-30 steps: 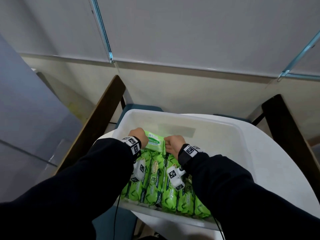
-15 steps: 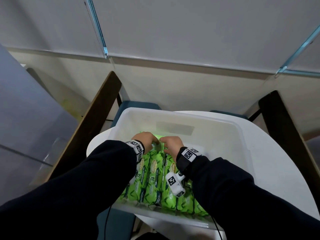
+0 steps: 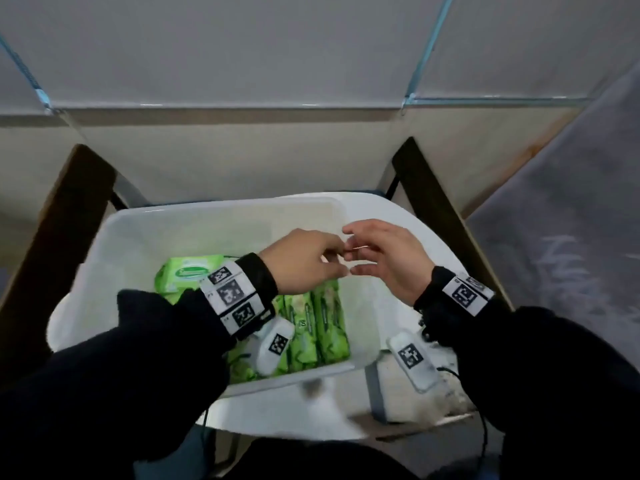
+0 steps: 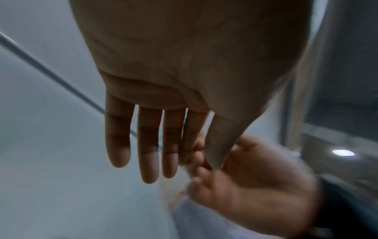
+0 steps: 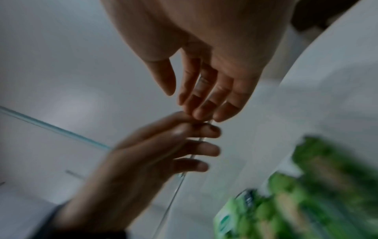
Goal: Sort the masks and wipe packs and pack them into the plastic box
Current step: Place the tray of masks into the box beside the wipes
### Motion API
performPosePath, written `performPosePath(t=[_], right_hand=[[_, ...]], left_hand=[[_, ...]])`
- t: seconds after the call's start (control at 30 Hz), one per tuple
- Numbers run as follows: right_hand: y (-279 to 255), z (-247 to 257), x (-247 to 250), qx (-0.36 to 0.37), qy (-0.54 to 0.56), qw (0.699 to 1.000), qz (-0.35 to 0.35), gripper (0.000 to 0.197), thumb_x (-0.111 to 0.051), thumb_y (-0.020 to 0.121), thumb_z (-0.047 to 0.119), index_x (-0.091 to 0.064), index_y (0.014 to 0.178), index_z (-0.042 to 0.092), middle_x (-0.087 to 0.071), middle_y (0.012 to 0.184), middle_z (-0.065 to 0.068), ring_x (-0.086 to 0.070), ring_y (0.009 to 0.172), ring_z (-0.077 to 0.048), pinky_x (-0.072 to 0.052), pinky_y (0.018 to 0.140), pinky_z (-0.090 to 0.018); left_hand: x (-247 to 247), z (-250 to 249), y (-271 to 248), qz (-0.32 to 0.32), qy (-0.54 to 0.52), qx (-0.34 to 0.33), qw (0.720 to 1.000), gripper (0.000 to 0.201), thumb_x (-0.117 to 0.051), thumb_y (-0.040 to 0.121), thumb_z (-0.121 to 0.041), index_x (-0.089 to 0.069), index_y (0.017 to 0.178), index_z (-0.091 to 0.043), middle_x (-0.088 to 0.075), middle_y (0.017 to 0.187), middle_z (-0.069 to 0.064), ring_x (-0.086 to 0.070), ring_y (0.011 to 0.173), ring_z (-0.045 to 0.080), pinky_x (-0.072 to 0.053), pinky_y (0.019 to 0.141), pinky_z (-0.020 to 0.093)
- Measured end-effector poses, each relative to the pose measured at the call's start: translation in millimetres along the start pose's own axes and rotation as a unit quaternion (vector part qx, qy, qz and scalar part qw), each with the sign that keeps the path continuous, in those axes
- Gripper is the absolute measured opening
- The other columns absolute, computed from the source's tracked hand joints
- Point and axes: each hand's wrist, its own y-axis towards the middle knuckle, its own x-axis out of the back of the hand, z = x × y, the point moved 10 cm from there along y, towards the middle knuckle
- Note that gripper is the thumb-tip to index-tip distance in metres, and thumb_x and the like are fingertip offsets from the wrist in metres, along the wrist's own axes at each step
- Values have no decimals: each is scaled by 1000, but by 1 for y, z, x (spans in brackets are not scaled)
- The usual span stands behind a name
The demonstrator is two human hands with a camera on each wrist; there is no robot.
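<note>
Left hand (image 3: 304, 261) and right hand (image 3: 388, 258) hovering over the white plastic box (image 3: 221, 216), relaxed fingers (image 4: 149, 145) nearly meeting, holding nothing, green wipe packs (image 3: 325, 323) lying inside the box

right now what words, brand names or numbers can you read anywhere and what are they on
"80": on an upright green wipe pack in the plastic box, faint.
Brand logo on the flat wipe pack: white oval, lettering too blurred to read.
Square black-and-white marker codes on the wristbands: patterns, no words.
Wrist views: packs blurred, nothing readable.
</note>
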Motion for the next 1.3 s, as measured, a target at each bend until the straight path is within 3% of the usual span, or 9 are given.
performPosePath(t=[0.13,0.27,0.37,0.47,0.63,0.77,0.93,1.2,1.3], right_hand=[[-47,-22,113,-11,-125,991,-40,27,-62,101,32,-73,111,10,-70,92,-14,-67,86,-28,-52,77,-41],[-67,-97,184,-57,-348,935,26,37,-62,94,59,-72,116,31,-71,118,8,-63,115,-13,-48,108,-44],[-74,-153,220,-94,-472,874,71,70,-64,81,78,-56,139,40,-55,148,13,-51,136,-13,-38,118,-42],[-82,-190,229,-82,-552,817,142,121,-85,61,72,-27,160,34,-26,168,6,-24,154,-17,-23,126,-41],[-86,-224,224,-44,-706,681,189,160,-92,45,68,5,164,25,-2,173,1,-3,158,-28,-19,125,-56],[-87,-210,210,11,-733,656,181,143,-90,48,65,-13,161,22,-30,159,-1,-31,142,-27,-38,115,-50],[-94,-132,216,46,-686,696,208,120,-94,39,50,-41,145,31,-50,133,9,-46,124,-17,-45,106,-36],[-118,100,152,202,-659,698,197,130,-79,40,79,-40,153,29,-48,142,10,-44,130,-11,-35,115,-34],[-105,147,90,288,-659,683,128,133,-72,40,85,-38,154,26,-49,143,1,-45,131,-21,-38,114,-42]], left_hand=[[-80,-116,-3,40,3,-88,995,70,-73,86,-54,-47,146,-30,-62,129,-2,-60,112,18,-49,98,36],[-202,-131,6,132,52,-63,988,117,-85,68,-59,-20,158,-22,-43,146,8,-46,131,29,-45,107,43],[-275,-99,14,170,186,3,968,145,-90,57,-64,0,161,-17,-19,162,18,-23,149,42,-30,119,54],[-312,-68,10,190,263,69,943,160,-90,56,-66,21,159,-17,11,168,22,4,155,46,-9,124,62],[-317,-64,9,131,286,61,947,155,-89,56,-64,16,160,-17,-22,160,19,-28,146,39,-27,119,54],[-306,-76,4,102,266,75,956,145,-82,59,-69,6,161,-13,-37,152,14,-41,134,35,-36,113,50],[-251,-128,-6,80,235,85,965,135,-77,62,-66,-5,161,-10,-45,147,13,-45,130,34,-40,108,49],[-29,-192,-40,-75,183,-2,980,98,-84,44,-68,-46,126,-30,-61,117,-6,-59,103,21,-50,82,33],[51,-170,-59,-116,244,-5,963,109,-93,48,-58,-43,138,-21,-58,133,4,-55,118,27,-48,94,38]])
